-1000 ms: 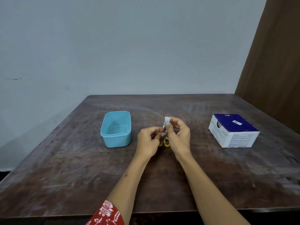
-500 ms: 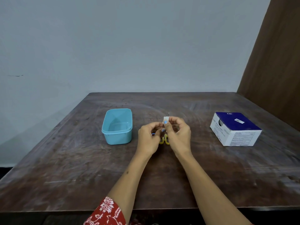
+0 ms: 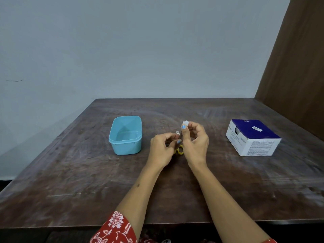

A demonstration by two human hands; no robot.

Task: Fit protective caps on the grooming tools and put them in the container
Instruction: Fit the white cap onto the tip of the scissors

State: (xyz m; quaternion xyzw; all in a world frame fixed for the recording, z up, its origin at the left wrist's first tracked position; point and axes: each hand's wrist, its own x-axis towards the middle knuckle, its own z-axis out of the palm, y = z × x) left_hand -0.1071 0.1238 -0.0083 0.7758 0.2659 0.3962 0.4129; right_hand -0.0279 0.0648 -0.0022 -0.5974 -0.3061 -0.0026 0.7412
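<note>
Head view: both hands raised mid-table, R hand [image 3: 195, 142] pinching cap [image 3: 185, 123] upward.

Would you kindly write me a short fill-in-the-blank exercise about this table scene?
1. The blue tub holds ____ tools so far.
2. The right hand pinches a small ____ cap.
3. The left hand holds scissors with ____ handles.
4. The cardboard box has a dark ____ top.

Missing words: no; white; yellow; blue

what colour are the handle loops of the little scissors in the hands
Yellow. The scissors' handle loops show between the two wrists in the head view.
</note>
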